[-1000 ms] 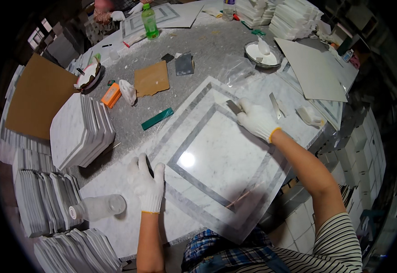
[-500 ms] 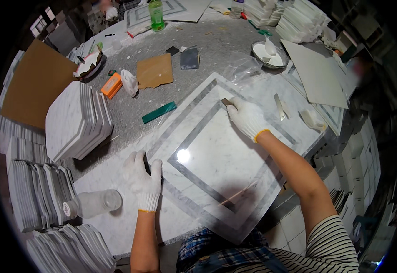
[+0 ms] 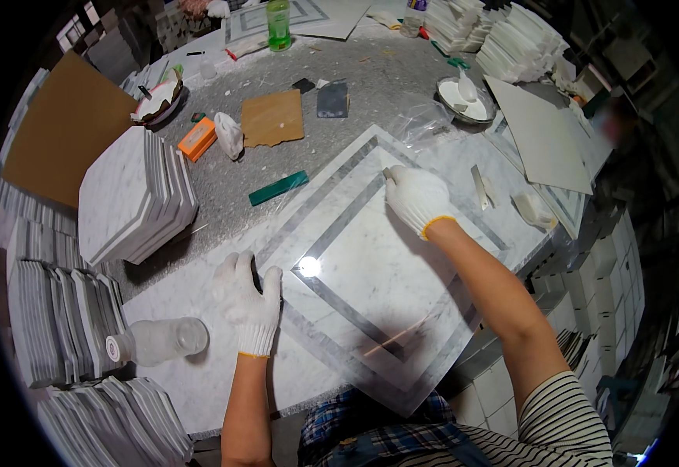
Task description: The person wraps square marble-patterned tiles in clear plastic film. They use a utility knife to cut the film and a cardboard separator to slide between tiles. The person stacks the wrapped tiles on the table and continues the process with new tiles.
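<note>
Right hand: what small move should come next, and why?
Probably draw the blade slightly along the inner grey strip: the right hand holds it near that strip's far corner, and the left hand lies by the slab's left corner, clear of the strip.

White knitted gloves cover the left hand (image 3: 248,300) and the right hand (image 3: 417,193), their ribbed cuffs (image 3: 255,339) ending in thin yellow-orange edging (image 3: 437,225). Both forearms (image 3: 476,276) are bare. A short, loose sleeve (image 3: 563,416) is off-white with narrow dark horizontal stripes. Over the striped shirt (image 3: 503,451) lies blue, black and white plaid cloth (image 3: 336,424) with a plain dark-blue section (image 3: 402,450).
</note>
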### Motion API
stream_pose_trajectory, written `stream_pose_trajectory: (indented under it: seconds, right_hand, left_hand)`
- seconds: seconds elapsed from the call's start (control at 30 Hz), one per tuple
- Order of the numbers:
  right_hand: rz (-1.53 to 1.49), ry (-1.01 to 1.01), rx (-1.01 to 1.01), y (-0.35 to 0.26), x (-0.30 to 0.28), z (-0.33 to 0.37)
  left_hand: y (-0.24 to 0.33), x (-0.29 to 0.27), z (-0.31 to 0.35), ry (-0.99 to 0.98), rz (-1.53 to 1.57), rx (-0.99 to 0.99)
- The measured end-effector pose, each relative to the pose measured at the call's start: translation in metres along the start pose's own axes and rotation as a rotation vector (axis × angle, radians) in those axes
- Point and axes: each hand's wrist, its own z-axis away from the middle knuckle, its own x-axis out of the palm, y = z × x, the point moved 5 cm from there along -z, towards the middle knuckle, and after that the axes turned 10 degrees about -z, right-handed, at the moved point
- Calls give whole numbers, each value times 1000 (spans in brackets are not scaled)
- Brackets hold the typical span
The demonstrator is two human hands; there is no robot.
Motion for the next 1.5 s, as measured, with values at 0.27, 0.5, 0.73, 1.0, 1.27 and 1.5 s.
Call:
stream_pose_trajectory:
  seconds: [0.27,0.5,0.73,1.0,1.27,1.5]
  right_hand:
    - [79,67,-72,-5,8,5]
    - [76,144,-76,-4,11,14]
    - [59,194,-128,3,16,16]
    - [34,131,-42,1,17,23]
    - [5,97,-4,-6,-7,27]
    - [-85,133,31,12,-5,-19]
  left_hand:
    - [-3,4,5,44,15,-14]
    - [-4,4,3,-1,42,-34]
    - [-2,4,2,-39,14,-34]
    - [-4,6,5,26,4,-9]
    - [-3,3,7,66,-23,5]
    - [-3,2,2,6,50,-22]
